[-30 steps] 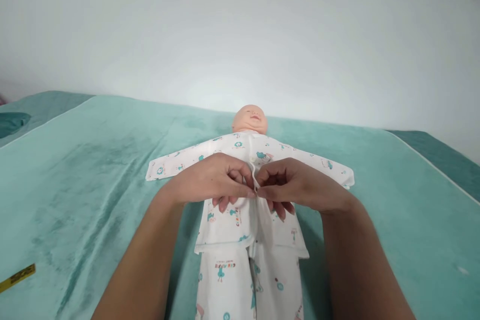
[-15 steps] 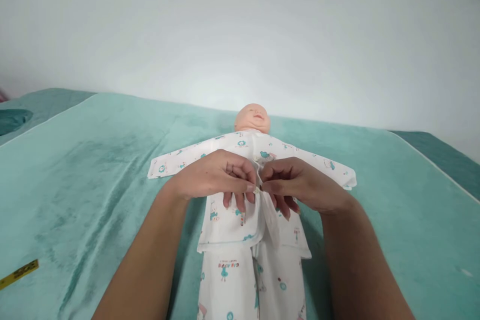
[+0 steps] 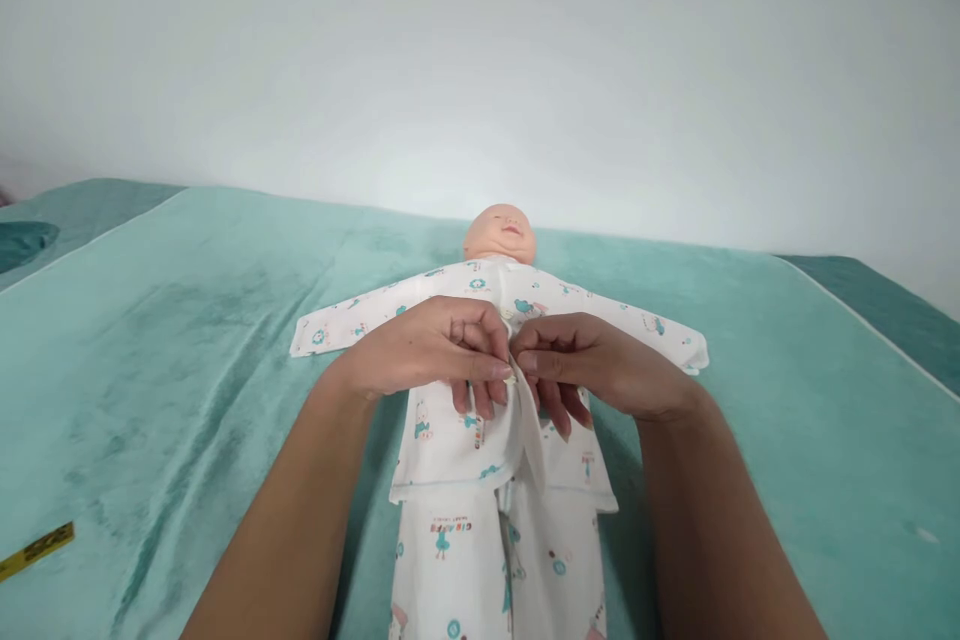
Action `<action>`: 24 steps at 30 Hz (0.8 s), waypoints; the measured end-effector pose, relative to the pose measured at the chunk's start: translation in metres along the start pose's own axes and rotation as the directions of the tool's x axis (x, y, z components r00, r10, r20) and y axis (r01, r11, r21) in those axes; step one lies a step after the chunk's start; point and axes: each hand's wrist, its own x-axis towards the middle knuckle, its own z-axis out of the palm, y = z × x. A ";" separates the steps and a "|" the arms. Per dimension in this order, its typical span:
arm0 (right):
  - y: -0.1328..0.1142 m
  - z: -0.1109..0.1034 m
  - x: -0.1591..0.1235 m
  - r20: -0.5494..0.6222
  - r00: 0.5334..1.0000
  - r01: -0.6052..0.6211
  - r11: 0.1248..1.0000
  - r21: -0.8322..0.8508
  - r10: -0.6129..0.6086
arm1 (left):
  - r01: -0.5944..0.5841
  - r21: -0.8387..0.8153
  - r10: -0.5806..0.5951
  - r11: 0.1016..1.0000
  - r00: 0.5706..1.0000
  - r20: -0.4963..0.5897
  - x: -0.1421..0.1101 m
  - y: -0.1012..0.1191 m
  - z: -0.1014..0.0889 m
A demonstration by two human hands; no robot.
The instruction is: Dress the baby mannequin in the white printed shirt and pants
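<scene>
A baby doll (image 3: 500, 233) lies face up on a teal blanket (image 3: 187, 360), head away from me. It wears a white printed shirt (image 3: 450, 440) with sleeves spread out and matching white trousers (image 3: 450, 570). My left hand (image 3: 431, 350) pinches the left front edge of the shirt at the doll's chest. My right hand (image 3: 592, 360) pinches the right front edge against it, fingertips meeting at the shirt's centre seam. Below the hands the shirt's lower front hangs slightly apart.
A white wall (image 3: 480, 80) rises behind the blanket. A darker teal surface (image 3: 885, 300) shows at the right and far left edges. A yellow strip (image 3: 36, 550) lies at the lower left on the blanket.
Both hands stay at the shirt's centre seam, fingertips pressing closer together. The lower right shirt flap has folded outward a little more.
</scene>
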 end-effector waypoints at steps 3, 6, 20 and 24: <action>-0.002 0.000 -0.001 0.015 0.999 -0.031 0.999 -0.027 0.032 | 0.004 -0.001 -0.004 1.000 1.000 -0.006 0.000 0.000 0.000; -0.006 0.002 -0.001 0.001 0.997 -0.078 0.995 -0.066 0.078 | 0.007 -0.003 -0.007 1.000 1.000 -0.008 0.000 0.000 0.000; -0.015 0.012 0.000 -0.065 0.985 -0.169 0.967 -0.191 0.159 | 0.100 0.157 -0.094 0.982 0.994 -0.049 -0.003 0.010 0.008; -0.014 0.012 0.000 -0.055 0.987 -0.159 0.973 -0.168 0.152 | 0.110 0.158 -0.103 0.981 0.993 -0.049 -0.003 0.011 0.009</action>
